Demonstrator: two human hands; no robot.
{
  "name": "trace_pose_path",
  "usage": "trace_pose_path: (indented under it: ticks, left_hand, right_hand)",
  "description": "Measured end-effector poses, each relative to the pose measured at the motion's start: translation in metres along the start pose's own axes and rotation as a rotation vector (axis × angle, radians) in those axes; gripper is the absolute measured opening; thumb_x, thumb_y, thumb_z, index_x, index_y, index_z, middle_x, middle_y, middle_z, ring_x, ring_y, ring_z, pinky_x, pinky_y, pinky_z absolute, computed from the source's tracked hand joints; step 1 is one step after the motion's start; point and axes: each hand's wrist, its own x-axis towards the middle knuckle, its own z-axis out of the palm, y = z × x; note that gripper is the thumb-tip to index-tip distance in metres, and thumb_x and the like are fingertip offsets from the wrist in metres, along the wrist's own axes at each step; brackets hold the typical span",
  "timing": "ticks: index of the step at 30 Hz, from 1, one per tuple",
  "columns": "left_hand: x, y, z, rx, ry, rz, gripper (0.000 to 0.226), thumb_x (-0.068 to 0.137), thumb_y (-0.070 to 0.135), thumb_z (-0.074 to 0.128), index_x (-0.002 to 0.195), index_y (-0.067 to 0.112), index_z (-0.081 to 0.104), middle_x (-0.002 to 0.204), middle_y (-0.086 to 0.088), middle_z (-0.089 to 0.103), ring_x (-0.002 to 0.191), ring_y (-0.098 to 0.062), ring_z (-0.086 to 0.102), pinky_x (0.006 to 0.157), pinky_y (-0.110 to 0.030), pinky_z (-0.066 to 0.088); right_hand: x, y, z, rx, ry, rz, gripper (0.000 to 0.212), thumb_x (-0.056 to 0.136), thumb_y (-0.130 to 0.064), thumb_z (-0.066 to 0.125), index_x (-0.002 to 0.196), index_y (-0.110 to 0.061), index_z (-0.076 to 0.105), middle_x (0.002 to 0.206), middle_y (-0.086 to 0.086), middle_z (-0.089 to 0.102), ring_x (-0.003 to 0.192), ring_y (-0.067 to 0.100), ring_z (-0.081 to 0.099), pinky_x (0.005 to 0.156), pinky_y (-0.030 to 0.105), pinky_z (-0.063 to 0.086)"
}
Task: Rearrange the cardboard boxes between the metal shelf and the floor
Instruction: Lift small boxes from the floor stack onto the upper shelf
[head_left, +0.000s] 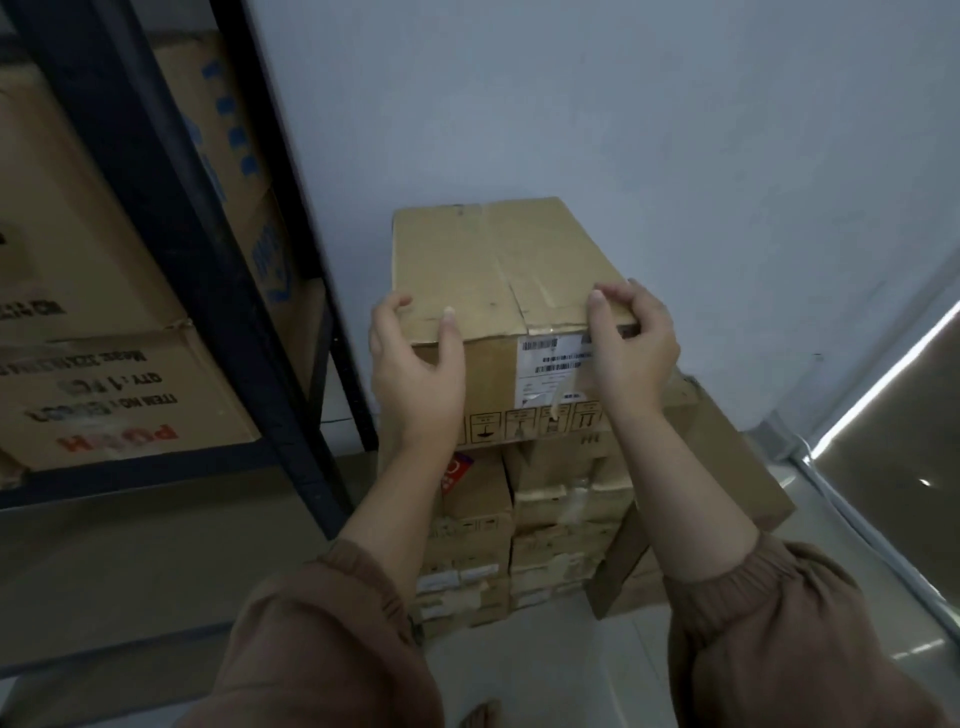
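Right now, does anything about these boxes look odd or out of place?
Yes. The lower shelf box sits upside down: its print reads inverted. On the top box, gripped by the left hand and right hand, a strip of clear tape hangs loose over the white label.

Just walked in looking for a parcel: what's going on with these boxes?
A person holds the top box of a stack on the floor against the wall. The left hand grips its near left corner, the right hand its near right corner. Whether it is being lifted or set down is unclear. The metal shelf to the left holds larger boxes.
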Motion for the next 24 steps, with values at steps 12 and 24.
trace_pose_path:
  ticks: [12, 24]
  left_hand:
    - [0.012, -0.02, 0.053, 0.026, -0.441, -0.271, 0.068, 0.09, 0.038, 0.068, 0.147, 0.02, 0.036, 0.128, 0.012, 0.05, 0.113, -0.011, 0.052, 0.096, -0.031, 0.046]
    - [0.117, -0.046, 0.106, -0.078, -0.82, -0.523, 0.082, 0.084, 0.034, 0.076, 0.149, 0.016, 0.03, 0.138, -0.005, 0.052, 0.11, -0.017, 0.059, 0.083, -0.029, 0.051]
  right_hand:
    - [0.06, 0.035, -0.041, -0.598, -0.306, 0.215, 0.059, 0.09, -0.04, 0.063, 0.143, -0.021, 0.045, 0.136, 0.009, 0.053, 0.119, 0.027, 0.055, 0.085, 0.029, 0.04]
    - [0.151, 0.063, -0.002, -0.435, -0.675, 0.468, 0.069, 0.083, -0.054, 0.071, 0.132, -0.011, 0.049, 0.118, 0.003, 0.062, 0.101, 0.021, 0.063, 0.08, 0.032, 0.052]
